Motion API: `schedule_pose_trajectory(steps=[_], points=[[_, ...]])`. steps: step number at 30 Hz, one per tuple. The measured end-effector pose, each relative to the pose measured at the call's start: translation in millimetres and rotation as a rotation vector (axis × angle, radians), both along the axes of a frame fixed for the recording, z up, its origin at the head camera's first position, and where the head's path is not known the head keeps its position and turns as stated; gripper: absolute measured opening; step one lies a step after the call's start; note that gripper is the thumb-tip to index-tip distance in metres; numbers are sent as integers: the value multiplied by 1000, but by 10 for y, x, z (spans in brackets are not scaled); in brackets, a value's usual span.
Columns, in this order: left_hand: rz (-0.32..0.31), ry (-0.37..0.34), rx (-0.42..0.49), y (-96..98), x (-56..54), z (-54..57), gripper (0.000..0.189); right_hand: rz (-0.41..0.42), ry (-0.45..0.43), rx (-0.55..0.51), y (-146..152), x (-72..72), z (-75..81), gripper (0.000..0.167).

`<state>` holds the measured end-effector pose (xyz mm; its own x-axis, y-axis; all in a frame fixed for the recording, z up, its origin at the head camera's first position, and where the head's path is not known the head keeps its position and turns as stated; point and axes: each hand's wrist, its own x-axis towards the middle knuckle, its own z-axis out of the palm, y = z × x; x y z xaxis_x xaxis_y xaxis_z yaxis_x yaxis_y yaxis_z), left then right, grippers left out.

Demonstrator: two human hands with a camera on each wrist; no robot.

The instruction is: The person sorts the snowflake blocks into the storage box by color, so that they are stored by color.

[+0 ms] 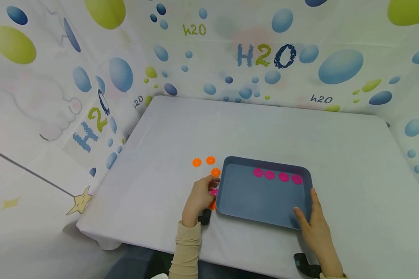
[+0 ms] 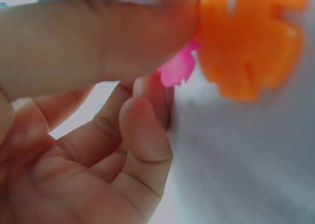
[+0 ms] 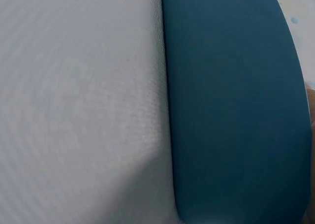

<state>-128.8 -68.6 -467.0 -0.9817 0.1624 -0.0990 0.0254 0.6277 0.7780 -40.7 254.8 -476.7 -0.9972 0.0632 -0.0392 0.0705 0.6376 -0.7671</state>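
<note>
My left hand (image 1: 200, 197) is at the left edge of a blue-grey tray (image 1: 262, 201), pinching a pink flower-shaped piece (image 2: 178, 69) between thumb and fingers. Right beside it in the left wrist view is an orange flower-shaped piece (image 2: 251, 42). Inside the tray, several pink pieces (image 1: 270, 175) form a row along the far side. With its fingers extended, my right hand (image 1: 315, 228) rests against the tray's near right corner, its thumb over the rim. The right wrist view shows mostly the tray's outer wall (image 3: 236, 111); that hand is largely out of it.
Orange pieces (image 1: 197, 162) lie on the white-covered table (image 1: 153, 166) left of the tray, one partly hidden near the left hand. A white printed curtain (image 1: 220, 69) hangs behind and at the sides. Each wrist bears a black mount (image 1: 305, 266).
</note>
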Motion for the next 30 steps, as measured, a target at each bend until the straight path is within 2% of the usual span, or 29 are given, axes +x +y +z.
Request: schedule_pose_trajectory(steps=[5, 11, 15, 18, 20, 25, 28, 30], points=[[25, 5, -24, -7, 26, -2, 44, -3, -13, 4, 11, 8, -4, 81], [46, 18, -46, -24, 60, -14, 25, -4, 1, 0, 21, 8, -3, 81], [113, 46, -35, -41, 66, 3, 11, 3, 13, -9, 29, 4, -7, 81], [193, 81, -15, -46, 52, 54, 7, 7, 16, -13, 39, -3, -14, 81], [238, 95, 41, -44, 31, 93, 8, 9, 17, -13, 43, -5, -14, 81], [331, 76, 247, 8, -40, 228, 16, 5, 27, -8, 52, -8, -9, 80], [350, 62, 315, 69, -86, 303, 23, 3, 26, -9, 55, -7, -6, 80], [338, 57, 343, 124, -125, 336, 27, 3, 24, -11, 56, -5, -7, 80]])
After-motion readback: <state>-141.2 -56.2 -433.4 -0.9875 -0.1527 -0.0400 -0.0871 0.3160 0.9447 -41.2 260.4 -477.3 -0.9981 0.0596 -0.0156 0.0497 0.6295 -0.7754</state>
